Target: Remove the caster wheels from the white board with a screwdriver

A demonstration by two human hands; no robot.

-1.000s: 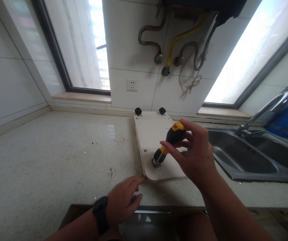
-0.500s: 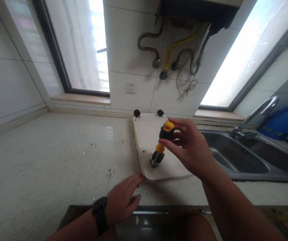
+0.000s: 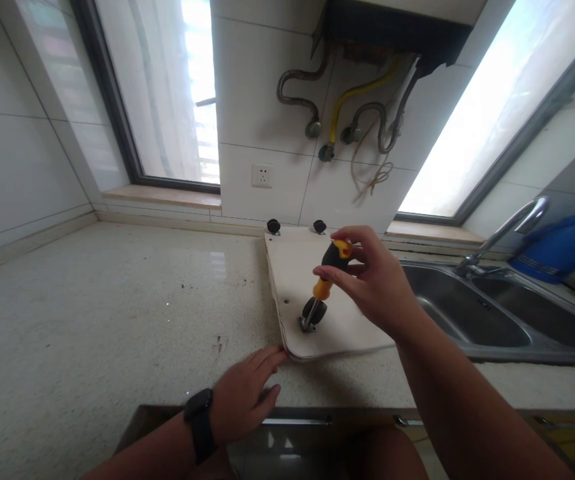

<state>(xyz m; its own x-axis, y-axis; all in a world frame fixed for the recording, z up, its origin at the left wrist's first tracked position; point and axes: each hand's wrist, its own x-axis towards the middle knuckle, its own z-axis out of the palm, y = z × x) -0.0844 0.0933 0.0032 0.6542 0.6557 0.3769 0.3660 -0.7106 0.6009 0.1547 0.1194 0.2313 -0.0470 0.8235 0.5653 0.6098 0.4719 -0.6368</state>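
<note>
My right hand (image 3: 372,277) grips a screwdriver (image 3: 322,289) by its black and yellow handle. The screwdriver leans, its tip down at the metal plate of a black caster wheel (image 3: 314,311). That caster sits on the near left corner of a white board (image 3: 337,337) with rounded corners. Two more casters, a left one (image 3: 273,227) and a right one (image 3: 319,227), stand at the board's far edge. My left hand (image 3: 247,390) rests open on the counter, its fingertips touching the board's near left corner. Any screw under the tip is too small to make out.
The board lies on a speckled stone counter (image 3: 117,320). To the right is a steel double sink (image 3: 467,313) with a curved faucet (image 3: 505,230); a blue item (image 3: 562,243) stands behind it. Pipes (image 3: 337,110) and a socket (image 3: 262,176) are on the tiled wall.
The screwdriver handle has turned and tilts slightly more to the right, and the fingers of my right hand have shifted around it. My left hand stays at the board's corner.
</note>
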